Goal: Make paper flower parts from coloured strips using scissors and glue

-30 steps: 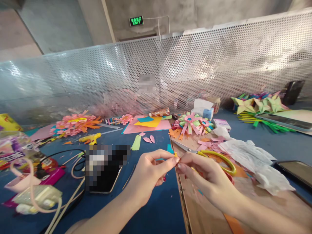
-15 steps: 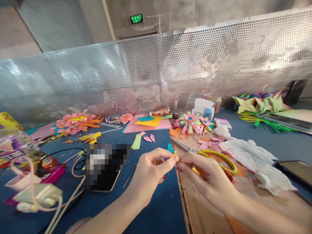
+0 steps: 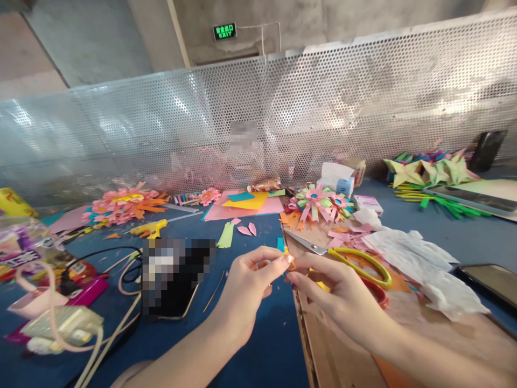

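Note:
Over the middle of the table, my left hand [image 3: 250, 283] pinches a small yellow-orange paper piece [image 3: 286, 251] between thumb and forefinger. Its shape is mostly hidden by the fingertips. My right hand [image 3: 333, 288] meets it from the right, thumb and forefinger closed at the lower end of the same piece. Beyond the right hand lie scissors [image 3: 359, 264] with yellow and red handles, blades pointing left. A small blue paper piece [image 3: 280, 244] rests just behind the fingertips. Farther back are a light green strip [image 3: 226, 235] and pink petal-shaped pieces [image 3: 247, 230].
Pink paper flowers [image 3: 121, 206], stacked coloured sheets [image 3: 242, 205] and a striped flower [image 3: 314, 200] line the back. A yellow glue gun [image 3: 150, 228], phone [image 3: 181, 291] and cables sit left. Crumpled tissue [image 3: 416, 258] and another phone [image 3: 493, 285] lie right. A perforated metal screen [image 3: 343, 97] stands behind.
My hands have shifted slightly left with the paper piece. The right thumb has moved a little left and lower beneath it. Things on the table stay where they were.

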Motion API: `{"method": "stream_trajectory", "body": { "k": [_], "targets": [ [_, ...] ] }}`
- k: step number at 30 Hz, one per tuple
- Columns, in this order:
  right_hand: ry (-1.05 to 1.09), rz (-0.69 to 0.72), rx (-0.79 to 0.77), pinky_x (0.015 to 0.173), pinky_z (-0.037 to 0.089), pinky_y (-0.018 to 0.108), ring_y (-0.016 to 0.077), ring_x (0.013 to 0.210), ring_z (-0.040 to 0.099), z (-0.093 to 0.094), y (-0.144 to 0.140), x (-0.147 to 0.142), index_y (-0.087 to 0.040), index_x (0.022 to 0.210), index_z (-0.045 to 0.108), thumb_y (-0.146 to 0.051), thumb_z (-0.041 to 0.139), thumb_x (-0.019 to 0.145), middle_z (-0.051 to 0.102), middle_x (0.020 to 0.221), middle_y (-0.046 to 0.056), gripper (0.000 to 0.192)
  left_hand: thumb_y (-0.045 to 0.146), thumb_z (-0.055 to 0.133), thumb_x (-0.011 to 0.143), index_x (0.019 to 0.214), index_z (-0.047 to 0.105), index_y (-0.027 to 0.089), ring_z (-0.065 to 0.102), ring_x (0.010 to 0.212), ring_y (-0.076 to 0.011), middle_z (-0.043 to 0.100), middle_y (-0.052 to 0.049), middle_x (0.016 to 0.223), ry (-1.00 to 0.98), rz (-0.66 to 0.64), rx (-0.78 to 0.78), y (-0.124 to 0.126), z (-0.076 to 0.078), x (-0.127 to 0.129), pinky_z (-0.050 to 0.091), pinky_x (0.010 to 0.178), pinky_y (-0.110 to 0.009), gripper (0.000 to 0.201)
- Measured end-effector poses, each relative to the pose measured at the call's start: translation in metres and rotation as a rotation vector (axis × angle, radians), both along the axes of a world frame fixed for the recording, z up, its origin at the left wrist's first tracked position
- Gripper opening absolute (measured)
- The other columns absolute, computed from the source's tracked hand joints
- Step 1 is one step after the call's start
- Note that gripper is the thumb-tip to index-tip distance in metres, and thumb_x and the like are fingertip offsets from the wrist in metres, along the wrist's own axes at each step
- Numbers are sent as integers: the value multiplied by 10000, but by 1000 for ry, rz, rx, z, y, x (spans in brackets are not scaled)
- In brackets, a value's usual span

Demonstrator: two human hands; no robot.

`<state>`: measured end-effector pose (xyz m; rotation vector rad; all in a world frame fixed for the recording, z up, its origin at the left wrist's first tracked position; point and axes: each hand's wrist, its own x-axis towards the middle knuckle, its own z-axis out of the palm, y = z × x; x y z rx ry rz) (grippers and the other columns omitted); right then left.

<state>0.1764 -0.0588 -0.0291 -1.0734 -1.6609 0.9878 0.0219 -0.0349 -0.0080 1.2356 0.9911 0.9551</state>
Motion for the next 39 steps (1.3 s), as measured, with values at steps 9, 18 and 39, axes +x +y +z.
{"method": "stream_trajectory", "body": {
  "k": [9,18,39],
  "targets": [
    [304,1,-201,561,439,205,103,622,560,-10,0,-10,-235,909,717,-368,616,809,677,740,-5,195,308,657,758,657,605,144,348,543,-45,480,14,758,-73,-39,45,-1,-1,0,145,445,-228,200],
    [335,-56,-182,537,431,196,94,570,544,-11,1,-13,-188,754,696,-371,646,781,680,692,3,192,311,641,766,641,588,156,407,613,-73,452,14,756,-39,-33,68,-2,-3,2,180,459,-223,206],
    [503,142,-177,599,411,197,87,680,508,-2,18,19,-252,933,681,-343,635,811,539,775,-18,159,278,685,725,625,674,174,335,572,-46,489,0,900,10,-139,34,-5,-1,4,197,453,-212,144]
  ]
}}
